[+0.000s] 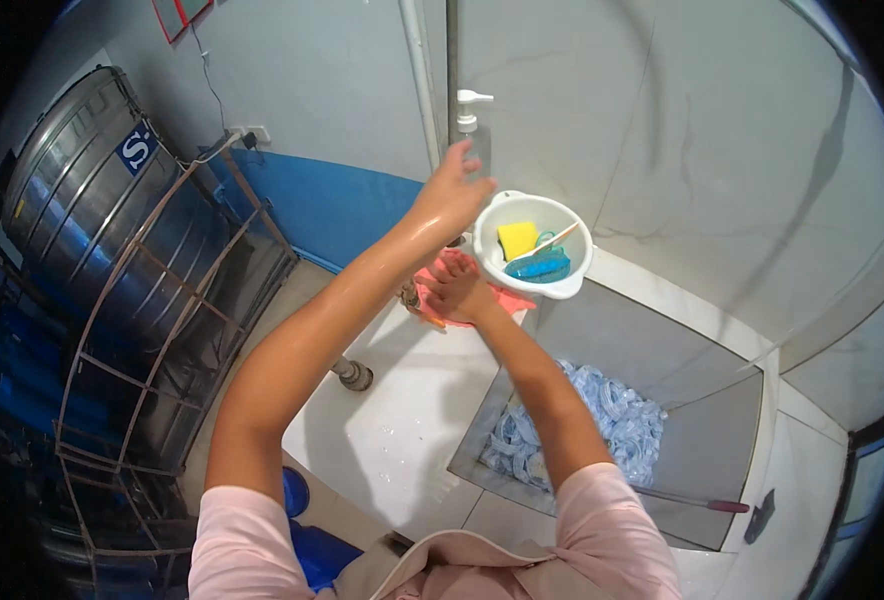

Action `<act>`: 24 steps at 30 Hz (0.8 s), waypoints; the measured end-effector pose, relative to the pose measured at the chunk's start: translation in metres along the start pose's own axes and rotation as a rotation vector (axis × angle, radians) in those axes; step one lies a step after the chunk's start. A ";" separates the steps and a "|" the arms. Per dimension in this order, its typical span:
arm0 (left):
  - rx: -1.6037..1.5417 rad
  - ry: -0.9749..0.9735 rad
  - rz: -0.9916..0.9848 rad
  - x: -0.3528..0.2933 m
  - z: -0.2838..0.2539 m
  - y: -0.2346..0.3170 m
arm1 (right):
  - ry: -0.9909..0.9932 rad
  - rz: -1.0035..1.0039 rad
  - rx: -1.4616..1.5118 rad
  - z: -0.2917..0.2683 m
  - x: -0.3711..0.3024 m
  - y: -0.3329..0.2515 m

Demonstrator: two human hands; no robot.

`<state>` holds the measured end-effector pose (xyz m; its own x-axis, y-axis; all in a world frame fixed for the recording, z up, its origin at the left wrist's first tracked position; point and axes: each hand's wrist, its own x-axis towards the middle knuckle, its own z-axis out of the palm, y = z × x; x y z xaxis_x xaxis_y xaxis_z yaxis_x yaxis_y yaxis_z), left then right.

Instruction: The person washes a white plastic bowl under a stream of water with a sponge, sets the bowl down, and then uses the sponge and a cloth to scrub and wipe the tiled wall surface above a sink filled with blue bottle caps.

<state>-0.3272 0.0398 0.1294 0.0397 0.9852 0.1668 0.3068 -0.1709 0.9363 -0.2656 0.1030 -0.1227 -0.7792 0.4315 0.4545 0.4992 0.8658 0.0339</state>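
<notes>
My left hand point(451, 192) is raised in front of a clear bottle with a white pump point(468, 122), its fingers apart and a little blurred. Whether it touches the bottle, I cannot tell. Lower down, my right hand point(459, 289) lies with spread fingers on a crumpled pink cloth point(507, 299) on the white ledge point(402, 430). Close to both hands stands a white basin point(567, 291) with side handles. Inside it are a yellow sponge point(518, 240), a blue-green brush-like item point(540, 265) and a thin pale stick.
A grey sink point(697, 375) holds pale blue crumpled packets or cloth point(612, 415); a tool with a dark red handle point(727, 506) crosses its near edge. Metal pipe fittings point(355, 375) rise beside the ledge. Left are a rusty metal frame point(142, 385) and a steel tank point(82, 170).
</notes>
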 end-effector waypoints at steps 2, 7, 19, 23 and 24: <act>-0.071 0.006 -0.022 -0.024 -0.030 -0.003 | -0.153 0.014 -0.246 -0.001 0.018 -0.025; -0.084 0.175 -0.057 -0.091 -0.129 -0.024 | 0.141 0.322 0.154 -0.023 -0.026 -0.087; -0.203 0.284 -0.378 -0.211 -0.172 -0.111 | 0.040 0.150 0.072 -0.007 0.064 -0.169; -0.256 0.249 -0.435 -0.243 -0.181 -0.125 | -0.149 0.081 0.418 -0.010 0.078 -0.150; -0.259 0.257 -0.452 -0.253 -0.189 -0.132 | -0.158 0.098 0.419 -0.007 0.067 -0.155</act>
<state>-0.5573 -0.1898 0.0217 -0.2833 0.9316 -0.2278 -0.0042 0.2364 0.9717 -0.3924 -0.0041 -0.0914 -0.8005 0.5217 0.2949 0.4027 0.8327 -0.3800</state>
